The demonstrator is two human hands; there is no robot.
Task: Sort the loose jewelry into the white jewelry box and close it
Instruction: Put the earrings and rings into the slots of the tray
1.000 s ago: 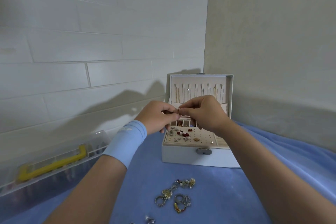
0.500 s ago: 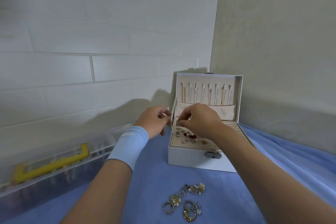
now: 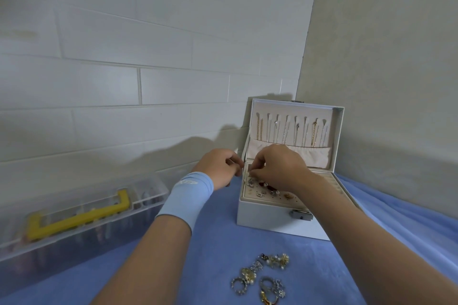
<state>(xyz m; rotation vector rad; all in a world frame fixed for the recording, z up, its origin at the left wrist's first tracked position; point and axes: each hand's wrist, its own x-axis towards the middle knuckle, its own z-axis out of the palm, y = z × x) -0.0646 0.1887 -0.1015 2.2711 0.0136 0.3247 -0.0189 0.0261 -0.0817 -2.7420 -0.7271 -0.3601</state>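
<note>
At the left a clear case [image 3: 81, 215] is lying. The left hand [image 3: 218, 168] is curling beside the open white jewelry box [image 3: 272, 226], and the right hand [image 3: 277, 166] is pinching over its earring panel [image 3: 262, 199]; whether they are holding anything I cannot tell. Loose jewelry [image 3: 262, 277] is lying in front.

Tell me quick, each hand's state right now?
Left hand: curled beside the jewelry box; contents cannot be told.
Right hand: pinched over earring panel; cannot tell what.
</note>
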